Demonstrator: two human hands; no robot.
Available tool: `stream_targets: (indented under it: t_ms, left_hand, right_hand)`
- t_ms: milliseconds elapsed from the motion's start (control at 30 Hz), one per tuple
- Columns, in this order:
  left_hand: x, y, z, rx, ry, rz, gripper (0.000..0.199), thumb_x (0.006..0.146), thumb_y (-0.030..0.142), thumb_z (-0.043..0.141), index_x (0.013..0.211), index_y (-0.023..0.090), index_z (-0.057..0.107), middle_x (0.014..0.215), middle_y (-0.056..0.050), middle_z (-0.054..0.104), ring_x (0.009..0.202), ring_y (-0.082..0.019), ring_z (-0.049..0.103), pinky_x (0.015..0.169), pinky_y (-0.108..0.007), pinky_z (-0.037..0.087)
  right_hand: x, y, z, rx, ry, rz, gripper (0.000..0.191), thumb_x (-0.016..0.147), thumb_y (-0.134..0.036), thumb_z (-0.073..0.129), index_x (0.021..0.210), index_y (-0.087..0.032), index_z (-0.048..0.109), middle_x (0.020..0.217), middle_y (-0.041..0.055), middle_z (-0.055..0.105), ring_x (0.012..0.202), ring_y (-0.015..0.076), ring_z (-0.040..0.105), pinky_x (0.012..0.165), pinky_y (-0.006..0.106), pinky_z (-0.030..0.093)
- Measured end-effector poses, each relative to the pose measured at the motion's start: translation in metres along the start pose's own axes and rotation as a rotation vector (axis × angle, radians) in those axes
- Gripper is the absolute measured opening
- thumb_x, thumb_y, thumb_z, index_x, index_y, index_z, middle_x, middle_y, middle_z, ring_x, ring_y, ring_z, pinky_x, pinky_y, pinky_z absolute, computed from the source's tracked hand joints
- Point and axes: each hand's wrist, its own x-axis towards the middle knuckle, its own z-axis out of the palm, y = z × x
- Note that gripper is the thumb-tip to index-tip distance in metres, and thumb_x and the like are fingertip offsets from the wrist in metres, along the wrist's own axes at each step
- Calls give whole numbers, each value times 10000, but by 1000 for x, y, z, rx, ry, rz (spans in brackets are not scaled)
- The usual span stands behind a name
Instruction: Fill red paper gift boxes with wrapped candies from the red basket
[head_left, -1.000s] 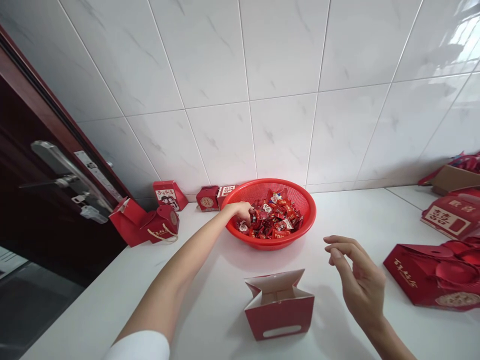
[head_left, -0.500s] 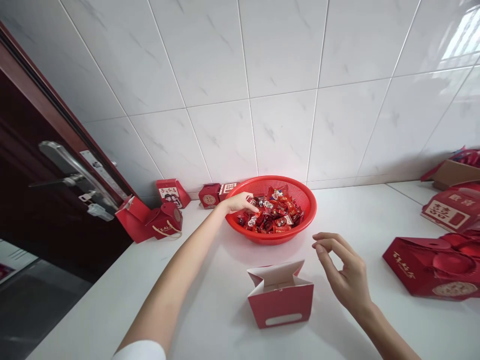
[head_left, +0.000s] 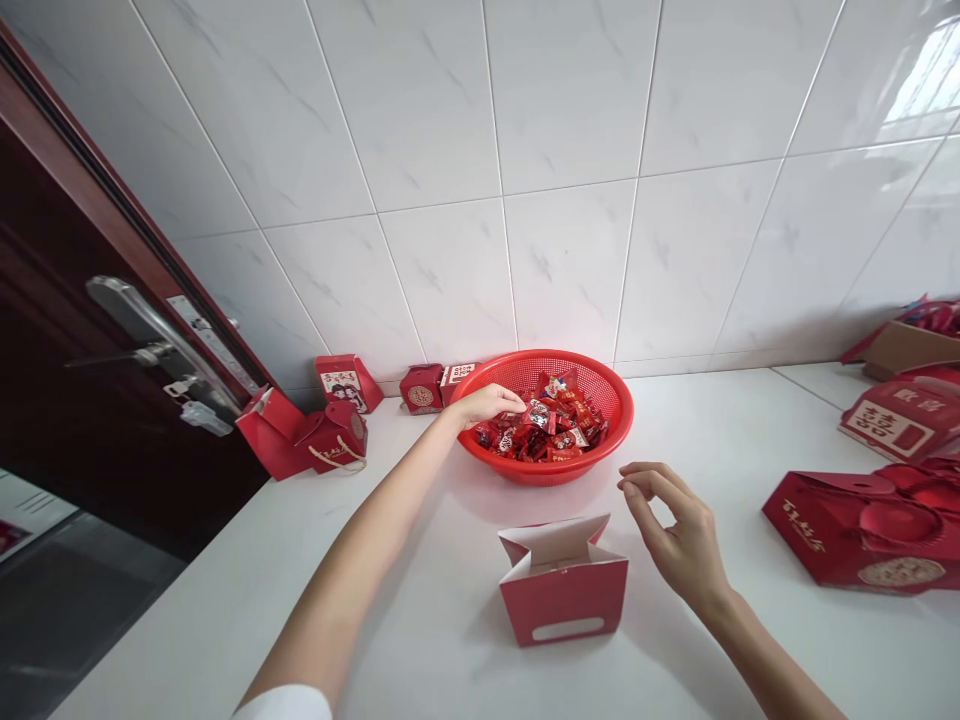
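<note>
Left hand (head_left: 486, 404): fingers pinched over candies (head_left: 551, 432) in basket (head_left: 616, 400).
Right hand (head_left: 679, 527): empty, loosely curled, just right of open box (head_left: 564, 590).
Box: nearer right hand, basket beyond.

Two hands are out over the surface (head_left: 420, 640): the left hand (head_left: 486, 404) and the right hand (head_left: 679, 530). One red basket (head_left: 616, 400) sits by the wall, and its wrapped candies (head_left: 547, 435) are heaped too thickly to count. One open red box (head_left: 564, 582) stands in front. Four small red boxes cluster at the left: one (head_left: 271, 446), a second (head_left: 336, 436), a third (head_left: 346, 381) and a fourth (head_left: 421, 388). One large red carton (head_left: 847, 530) lies at the right.
</note>
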Motion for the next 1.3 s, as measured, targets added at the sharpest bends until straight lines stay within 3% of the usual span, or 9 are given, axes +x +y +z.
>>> stream_targets:
  t_ms: [167, 400, 500, 667, 833, 933, 1067, 1300]
  left_hand:
    - [-3, 3, 6, -15, -5, -21, 223, 573, 347, 883, 629, 167, 766, 697, -37, 715, 683, -176, 616, 667, -308, 476]
    - [-6, 12, 17, -101, 22, 43, 273, 616, 394, 846, 606, 169, 692, 674, 0, 655, 687, -152, 579, 697, -289, 447]
    - [-12, 19, 27, -145, -4, 80, 316, 638, 443, 839, 659, 164, 692, 713, -5, 648, 695, -148, 569, 701, -289, 444]
    - [-25, 29, 50, -161, -26, 186, 328, 693, 455, 817, 693, 154, 687, 722, 4, 610, 716, -136, 526, 727, -283, 417]
    - [-33, 31, 68, -65, -51, 342, 337, 795, 472, 746, 856, 140, 738, 772, -14, 641, 769, -156, 554, 783, -306, 436]
    - [-36, 29, 74, -8, -46, 376, 360, 822, 467, 728, 975, 143, 765, 859, -48, 698, 855, -191, 598, 804, -313, 460]
    - [-38, 23, 80, -13, 19, 421, 338, 824, 454, 730, 983, 161, 785, 954, -69, 742, 933, -217, 640, 842, -314, 482]
    - [-39, 15, 89, -146, 51, 368, 347, 780, 457, 783, 954, 157, 804, 872, -53, 754, 854, -199, 658, 836, -318, 498]
  right_hand:
    - [1, 2, -2, 4, 16, 23, 179, 960, -203, 566, 794, -226, 629, 888, 50, 720, 671, 150, 664, 599, 260, 523]
    - [-4, -2, 6, 104, -12, 103, 186, 954, -253, 559, 791, -229, 646, 865, 54, 722, 630, 152, 615, 598, 283, 505]
    - [-5, -4, 10, 187, -37, 248, 192, 950, -349, 569, 851, -230, 684, 826, 48, 710, 639, 166, 604, 632, 303, 505]
    - [19, -9, 12, 445, -99, 588, 396, 916, -582, 588, 841, -208, 697, 710, 28, 655, 607, 160, 574, 627, 303, 492]
    - [48, -16, 19, 696, -141, 766, 482, 741, -660, 770, 810, -195, 659, 644, -11, 609, 514, 128, 533, 552, 290, 458]
    - [51, -15, 26, 823, -45, 767, 468, 632, -577, 885, 753, -201, 634, 626, -36, 583, 536, 125, 545, 566, 282, 461]
    - [48, -11, 35, 917, 68, 711, 401, 641, -502, 903, 769, -208, 661, 640, -36, 612, 602, 123, 564, 630, 273, 481]
    - [54, -11, 37, 949, 109, 721, 394, 659, -516, 880, 780, -214, 658, 758, -5, 671, 648, 144, 601, 599, 284, 526]
